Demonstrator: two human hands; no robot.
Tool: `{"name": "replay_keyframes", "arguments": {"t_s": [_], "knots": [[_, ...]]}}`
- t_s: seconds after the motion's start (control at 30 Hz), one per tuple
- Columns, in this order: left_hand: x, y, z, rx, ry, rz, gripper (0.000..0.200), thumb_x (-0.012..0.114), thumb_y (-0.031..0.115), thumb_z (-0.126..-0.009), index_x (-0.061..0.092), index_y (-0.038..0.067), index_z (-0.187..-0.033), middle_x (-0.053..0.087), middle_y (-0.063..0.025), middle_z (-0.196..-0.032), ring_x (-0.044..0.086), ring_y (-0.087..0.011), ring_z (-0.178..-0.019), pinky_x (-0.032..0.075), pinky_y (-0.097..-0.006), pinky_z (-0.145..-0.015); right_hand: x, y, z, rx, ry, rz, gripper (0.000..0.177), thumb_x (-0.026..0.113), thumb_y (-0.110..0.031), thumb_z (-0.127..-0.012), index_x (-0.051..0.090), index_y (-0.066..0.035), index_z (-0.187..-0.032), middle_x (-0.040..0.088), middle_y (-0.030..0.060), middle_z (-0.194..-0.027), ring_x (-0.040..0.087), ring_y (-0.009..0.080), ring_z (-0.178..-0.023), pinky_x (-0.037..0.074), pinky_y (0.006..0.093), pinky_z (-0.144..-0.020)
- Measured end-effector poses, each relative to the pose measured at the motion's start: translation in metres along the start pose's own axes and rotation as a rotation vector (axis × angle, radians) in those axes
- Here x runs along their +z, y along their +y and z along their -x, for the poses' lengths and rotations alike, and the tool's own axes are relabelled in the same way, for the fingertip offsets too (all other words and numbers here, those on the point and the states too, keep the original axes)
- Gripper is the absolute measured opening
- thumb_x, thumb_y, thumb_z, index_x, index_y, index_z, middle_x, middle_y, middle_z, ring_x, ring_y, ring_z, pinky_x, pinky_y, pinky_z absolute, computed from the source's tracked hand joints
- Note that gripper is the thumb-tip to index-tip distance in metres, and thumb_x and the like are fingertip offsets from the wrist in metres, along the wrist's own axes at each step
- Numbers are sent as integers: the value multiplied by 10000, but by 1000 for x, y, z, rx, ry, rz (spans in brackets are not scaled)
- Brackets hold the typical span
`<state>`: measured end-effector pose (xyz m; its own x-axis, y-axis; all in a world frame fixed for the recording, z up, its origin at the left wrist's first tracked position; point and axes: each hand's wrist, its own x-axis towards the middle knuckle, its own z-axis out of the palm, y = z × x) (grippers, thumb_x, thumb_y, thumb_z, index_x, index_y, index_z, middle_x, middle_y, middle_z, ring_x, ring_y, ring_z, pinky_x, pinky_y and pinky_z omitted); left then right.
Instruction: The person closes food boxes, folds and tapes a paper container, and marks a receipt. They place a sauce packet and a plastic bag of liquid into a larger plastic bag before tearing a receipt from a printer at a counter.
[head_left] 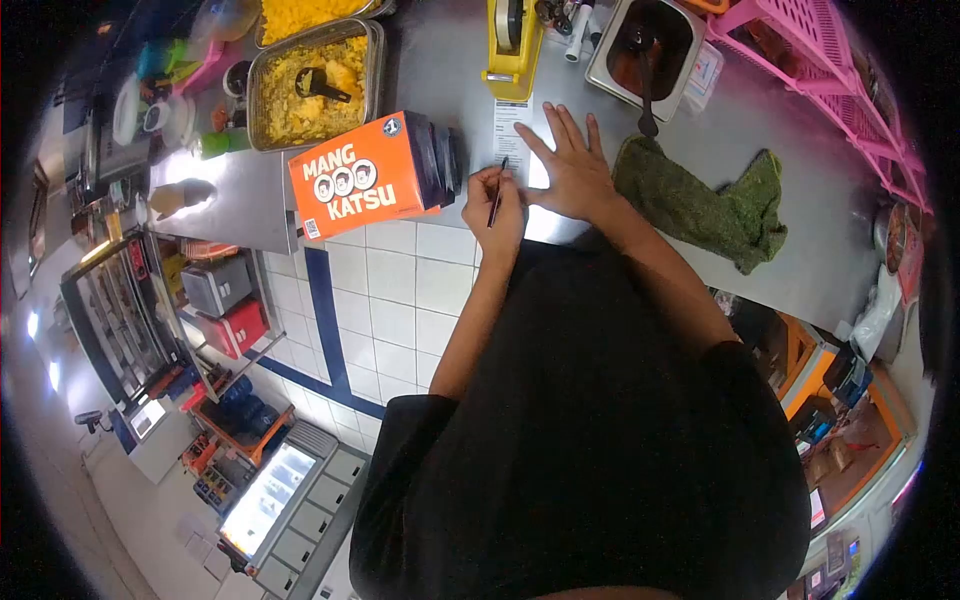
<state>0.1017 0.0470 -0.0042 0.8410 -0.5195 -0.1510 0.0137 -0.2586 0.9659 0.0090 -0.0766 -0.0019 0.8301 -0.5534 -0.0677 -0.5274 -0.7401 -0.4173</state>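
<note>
My left hand (494,212) is closed around a dark pen (494,206), its tip end over a long printed paper slip (510,130) on the metal counter. My right hand (574,172) lies flat with fingers spread, thumb and fingertips at the slip's right edge. Just beyond the slip's top stands a yellow tape dispenser (514,60). Left of my left hand is an orange box (356,180) printed "MANG KATSU", beside a stack of dark containers (432,160). A crumpled green cloth (700,200) lies right of my right wrist.
At the upper left, metal trays (376,70) hold yellow food; a black utensil rests in the nearer one. Upper right are a metal pan (597,75) of dark sauce with a ladle (647,110) and pink plastic baskets (835,90). White floor tiles (390,280) show below the counter edge.
</note>
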Motion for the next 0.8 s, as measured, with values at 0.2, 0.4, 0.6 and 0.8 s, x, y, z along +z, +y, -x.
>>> {"name": "replay_keyframes", "arguments": {"t_s": [0.2, 0.4, 0.6, 0.8], "knots": [[3, 6, -6, 12, 67, 10, 135, 634, 84, -940, 619, -32, -1008, 678, -77, -830, 609, -100, -692, 507, -263, -615, 0, -2, 0, 10, -23, -3, 1007, 742, -606, -717, 320, -272, -1568, 190, 204, -1637, 138, 347, -1537, 39, 620, -1211], [2, 1, -15, 111, 62, -130, 118, 616, 61, -917, 644, -40, -970, 692, -97, -876, 625, -120, -752, 513, -267, -668, -3, -2, 0, 0, -10, -25, 1007, 754, -566, -709, 323, -266, -1568, 200, 215, -1631, 150, 357, -1532, 34, 623, -1210], [5, 11, -18, 147, -3, -158, 114, 619, 60, -912, 656, -33, -968, 694, -89, -882, 620, -113, -753, 515, -273, -690, 0, 1, 1, -15, 23, -43, 1000, 759, -556, -706, 336, -261, -1563, 219, 225, -1623, 169, 363, -1525, 31, 626, -1209], [4, 4, -25, 172, -9, -150, 97, 610, 60, -927, 651, -23, -958, 677, -67, -871, 611, -102, -741, 504, -263, -672, 0, 1, 1, -25, 35, -39, 1009, 757, -587, -692, 355, -250, -1554, 235, 222, -1621, 186, 362, -1521, 45, 628, -1206]]}}
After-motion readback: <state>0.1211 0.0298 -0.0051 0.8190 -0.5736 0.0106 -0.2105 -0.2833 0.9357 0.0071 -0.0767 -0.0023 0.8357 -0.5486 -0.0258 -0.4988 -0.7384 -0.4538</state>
